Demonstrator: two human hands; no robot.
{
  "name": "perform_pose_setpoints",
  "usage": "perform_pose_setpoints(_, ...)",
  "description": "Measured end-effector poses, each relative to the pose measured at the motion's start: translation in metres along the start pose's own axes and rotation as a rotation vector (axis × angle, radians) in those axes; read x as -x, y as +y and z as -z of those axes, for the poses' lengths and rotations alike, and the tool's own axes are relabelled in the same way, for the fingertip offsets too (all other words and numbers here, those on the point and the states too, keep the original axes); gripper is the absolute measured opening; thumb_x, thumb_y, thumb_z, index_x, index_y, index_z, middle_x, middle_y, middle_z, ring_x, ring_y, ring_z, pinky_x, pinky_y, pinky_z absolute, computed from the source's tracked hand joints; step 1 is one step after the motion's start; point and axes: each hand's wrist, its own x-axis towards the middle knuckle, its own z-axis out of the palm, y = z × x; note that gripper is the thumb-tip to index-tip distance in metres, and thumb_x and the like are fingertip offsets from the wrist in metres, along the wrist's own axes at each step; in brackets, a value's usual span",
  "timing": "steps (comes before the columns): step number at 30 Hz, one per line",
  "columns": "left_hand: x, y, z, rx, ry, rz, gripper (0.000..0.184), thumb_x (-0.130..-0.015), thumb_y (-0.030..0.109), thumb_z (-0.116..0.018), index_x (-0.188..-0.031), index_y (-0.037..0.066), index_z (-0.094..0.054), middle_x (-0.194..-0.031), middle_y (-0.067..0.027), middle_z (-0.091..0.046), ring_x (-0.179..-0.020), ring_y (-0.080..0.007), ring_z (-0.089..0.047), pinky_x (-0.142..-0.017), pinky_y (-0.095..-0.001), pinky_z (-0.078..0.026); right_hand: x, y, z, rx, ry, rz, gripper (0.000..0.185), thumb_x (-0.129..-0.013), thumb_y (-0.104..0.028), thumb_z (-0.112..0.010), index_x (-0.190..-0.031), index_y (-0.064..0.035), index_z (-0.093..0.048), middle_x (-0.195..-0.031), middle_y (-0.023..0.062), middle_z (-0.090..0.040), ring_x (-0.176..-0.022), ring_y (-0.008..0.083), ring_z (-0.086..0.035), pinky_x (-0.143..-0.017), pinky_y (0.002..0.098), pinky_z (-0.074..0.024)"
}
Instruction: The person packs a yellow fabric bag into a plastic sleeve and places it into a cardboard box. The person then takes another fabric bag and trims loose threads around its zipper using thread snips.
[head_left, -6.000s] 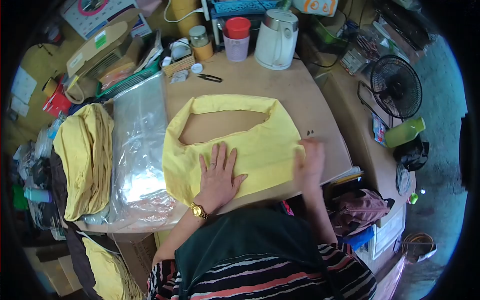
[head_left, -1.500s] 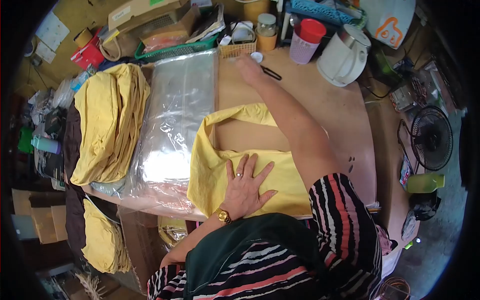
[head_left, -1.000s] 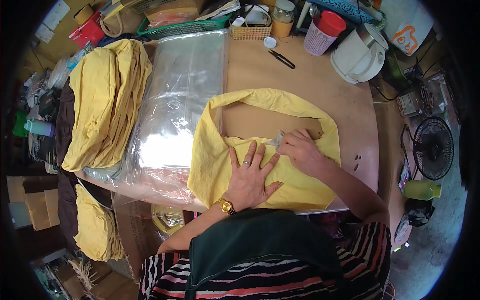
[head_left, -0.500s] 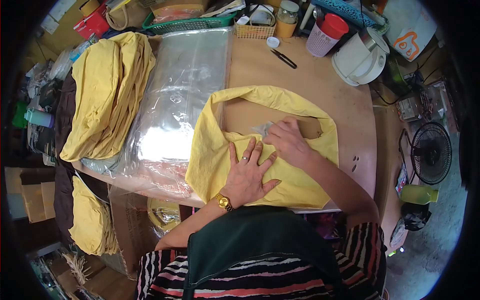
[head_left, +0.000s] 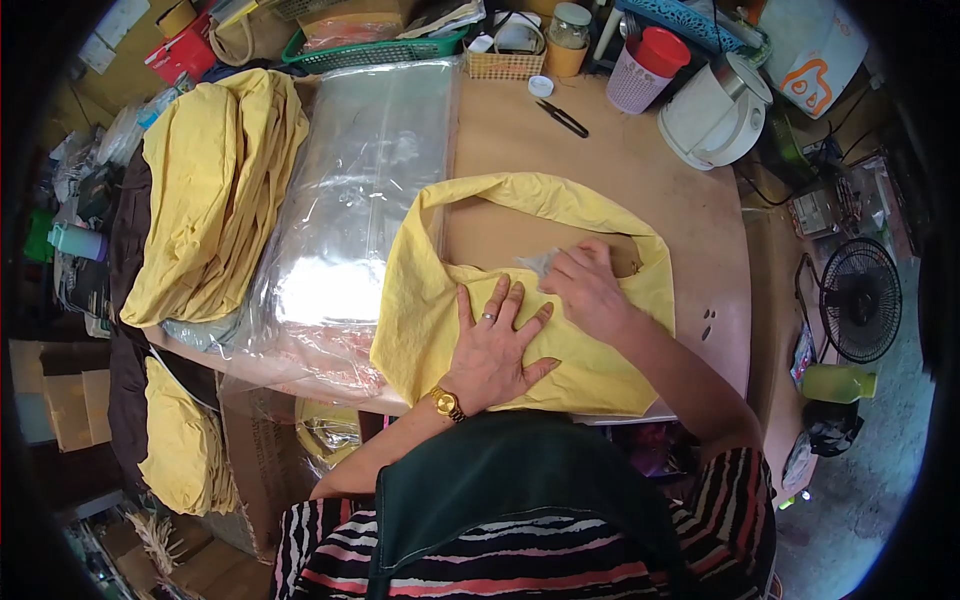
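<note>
Plainly spread, the left hand (head_left: 497, 345) lies palm down on a yellow fabric shoulder bag (head_left: 610, 370), fingers splayed and pointing at its opening, the wrist with its gold watch (head_left: 448, 403) at the bag's near edge. The right hand (head_left: 588, 290) is curled, its fingers closed on a crumpled greyish scrap (head_left: 537, 263) at the rim of that opening, just beside the left fingertips; the two hands are apart. Its forearm slants in across the bag's right side. The bag lies flat on the table (head_left: 700, 220), strap arched away from the person. Left of the bag are clear plastic sleeves (head_left: 375, 140), then a heap of yellow fabric (head_left: 200, 200). Beyond it sit thread snips (head_left: 562, 118), a white cap (head_left: 540, 86) and an electric kettle (head_left: 710, 115); behind the kettle, a white package (head_left: 815, 60) bears an orange outline mark. Below and left of the bag, a carton (head_left: 265, 440) carries printing too blurred to read.
</note>
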Motion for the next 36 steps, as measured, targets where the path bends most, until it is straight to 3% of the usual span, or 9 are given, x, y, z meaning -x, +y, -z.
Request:
perform_pose_setpoints(4, 0.0, 0.001, 0.0, -0.006, 0.002, 0.003, 0.066, -0.086, 0.06, -0.05, -0.137, 0.018, -0.049, -0.141, -0.022, -0.039, -0.139, -0.0383, -0.028, -0.105, -0.0717, -0.011, -0.005, 0.002, -0.003, 0.018, -0.024, -0.002, 0.006, -0.077, -0.01, -0.062, -0.081, -0.0074, -0.058, -0.086, 0.0052, -0.053, -0.092, 0.0228, -0.053, -0.092, 0.0438, -0.0332)
perform_pose_setpoints(6, 0.0, 0.002, -0.002, -0.004, 0.001, 0.007, 0.066, -0.086, 0.06, -0.05, -0.137, 0.018, -0.048, -0.14, -0.0222, -0.039, -0.139, -0.0386, -0.027, -0.105, -0.0717, -0.011, -0.015, -0.001, -0.009, -0.051, 0.022, -0.007, 0.012, -0.07, -0.001, -0.064, -0.079, -0.0094, -0.06, -0.082, 0.0043, -0.053, -0.086, 0.0232, -0.054, -0.09, 0.0427, -0.0338)
perform_pose_setpoints(10, 0.0, 0.001, 0.0, 0.004, -0.008, 0.006, 0.066, -0.086, 0.06, -0.05, -0.138, 0.018, -0.048, -0.14, -0.0224, -0.039, -0.139, -0.0385, -0.027, -0.105, -0.0716, -0.011, -0.005, 0.002, -0.003, -0.027, 0.085, -0.006, 0.012, -0.07, -0.001, -0.063, -0.078, -0.0093, -0.06, -0.082, 0.0042, -0.053, -0.085, 0.023, -0.054, -0.091, 0.0418, -0.034)
perform_pose_setpoints(13, 0.0, 0.001, 0.001, 0.001, -0.008, 0.004, 0.066, -0.086, 0.06, -0.05, -0.138, 0.018, -0.048, -0.14, -0.0222, -0.039, -0.139, -0.0385, -0.027, -0.105, -0.0716, -0.011, -0.006, 0.005, -0.006, 0.016, -0.005, -0.027, 0.005, -0.076, -0.007, -0.061, -0.079, -0.0075, -0.058, -0.084, 0.0054, -0.051, -0.091, 0.0224, -0.053, -0.092, 0.0431, -0.0324)
perform_pose_setpoints(15, 0.001, 0.002, 0.0, -0.001, -0.014, 0.009, 0.066, -0.086, 0.06, -0.05, -0.138, 0.018, -0.048, -0.141, -0.0223, -0.039, -0.139, -0.0383, -0.027, -0.105, -0.0716, -0.011, -0.016, 0.001, -0.012, -0.003, 0.052, 0.009, 0.009, -0.071, -0.003, -0.062, -0.078, -0.009, -0.06, -0.083, 0.0042, -0.053, -0.085, 0.0226, -0.054, -0.092, 0.042, -0.0339)
perform_pose_setpoints(25, -0.001, 0.001, 0.0, -0.011, -0.019, 0.016, 0.066, -0.086, 0.06, -0.05, -0.137, 0.019, -0.048, -0.141, -0.0212, -0.039, -0.139, -0.0377, -0.027, -0.105, -0.0715, -0.011, -0.016, 0.002, -0.01, -0.027, 0.031, 0.049, 0.012, -0.069, -0.004, -0.066, -0.078, -0.0091, -0.059, -0.082, 0.0033, -0.052, -0.089, 0.0216, -0.054, -0.093, 0.0444, -0.0333)
perform_pose_setpoints(34, -0.001, 0.001, 0.0, -0.008, 0.002, 0.012, 0.066, -0.085, 0.062, -0.05, -0.136, 0.019, -0.05, -0.141, -0.022, -0.04, -0.139, -0.0381, -0.028, -0.106, -0.0708, -0.011, -0.016, 0.002, -0.006, 0.074, -0.103, 0.079, 0.006, -0.075, -0.007, -0.057, -0.081, -0.0081, -0.058, -0.088, 0.0049, -0.053, -0.095, 0.0213, -0.053, -0.096, 0.0474, -0.0335)
perform_pose_setpoints(36, -0.001, 0.002, -0.003, -0.009, 0.007, 0.013, 0.066, -0.085, 0.061, -0.051, -0.136, 0.019, -0.049, -0.141, -0.0214, -0.04, -0.138, -0.038, -0.029, -0.105, -0.0712, -0.011, -0.022, -0.002, -0.014, 0.061, 0.021, 0.089, 0.014, -0.069, -0.004, -0.062, -0.082, -0.0105, -0.061, -0.083, 0.0029, -0.052, -0.087, 0.022, -0.053, -0.095, 0.0471, -0.0331)
